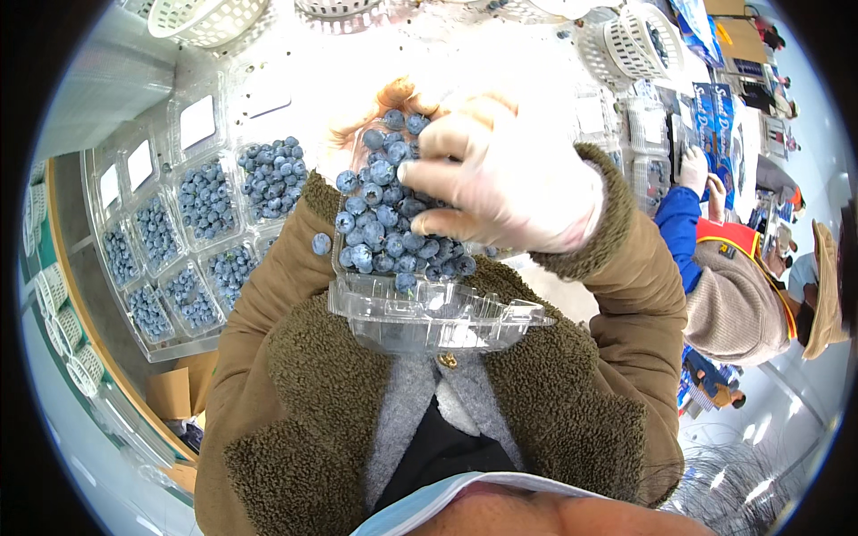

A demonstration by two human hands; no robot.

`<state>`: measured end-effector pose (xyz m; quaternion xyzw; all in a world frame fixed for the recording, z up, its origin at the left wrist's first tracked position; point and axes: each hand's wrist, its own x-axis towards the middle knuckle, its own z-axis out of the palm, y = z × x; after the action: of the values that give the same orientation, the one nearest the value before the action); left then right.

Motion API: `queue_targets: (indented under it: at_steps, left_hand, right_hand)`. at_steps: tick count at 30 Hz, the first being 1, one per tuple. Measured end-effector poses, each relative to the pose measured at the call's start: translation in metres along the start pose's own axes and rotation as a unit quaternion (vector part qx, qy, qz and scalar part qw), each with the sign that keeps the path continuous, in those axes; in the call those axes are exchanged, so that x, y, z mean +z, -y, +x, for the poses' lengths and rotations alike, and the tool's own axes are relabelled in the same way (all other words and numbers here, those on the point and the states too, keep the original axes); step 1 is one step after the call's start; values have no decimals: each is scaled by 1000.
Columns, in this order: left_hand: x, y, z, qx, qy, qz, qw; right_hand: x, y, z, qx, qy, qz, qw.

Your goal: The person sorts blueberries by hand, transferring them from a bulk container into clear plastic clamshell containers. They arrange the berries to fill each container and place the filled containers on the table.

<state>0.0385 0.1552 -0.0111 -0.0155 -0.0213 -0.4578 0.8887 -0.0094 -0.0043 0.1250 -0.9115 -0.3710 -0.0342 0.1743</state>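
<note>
My left hand (391,99), in a stained glove, holds a clear plastic clamshell (340,258) from its far left side. Blueberries (375,231) fill the clamshell, which is tilted towards me. Its hinged lid (436,325) hangs open against my jacket. Over the right part of the berries lies my right hand (496,174) in a whitish glove, fingers bent and touching them. Whether a berry is between those fingers is hidden. One loose blueberry (322,243) appears beside the clamshell, against my left sleeve.
At left, a tray (181,350) bears several open clamshells of blueberries (206,201). White perforated baskets (204,23) stand at the table's far side, another basket (633,50) at far right. A co-worker (730,288) works close on my right, beside blue printed cartons (722,134).
</note>
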Motion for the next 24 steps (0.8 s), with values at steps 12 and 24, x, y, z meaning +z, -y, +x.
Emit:
queue_targets:
  at_steps: [12,24]
  left_hand:
    - [4,4,-2,-29,-66,67,995]
    - [-4,-5,-2,6,75,-35,997]
  right_hand:
    - [7,-9,-2,-20,-49,183,982]
    - [-29,-114,-7,110,-301,-121,940]
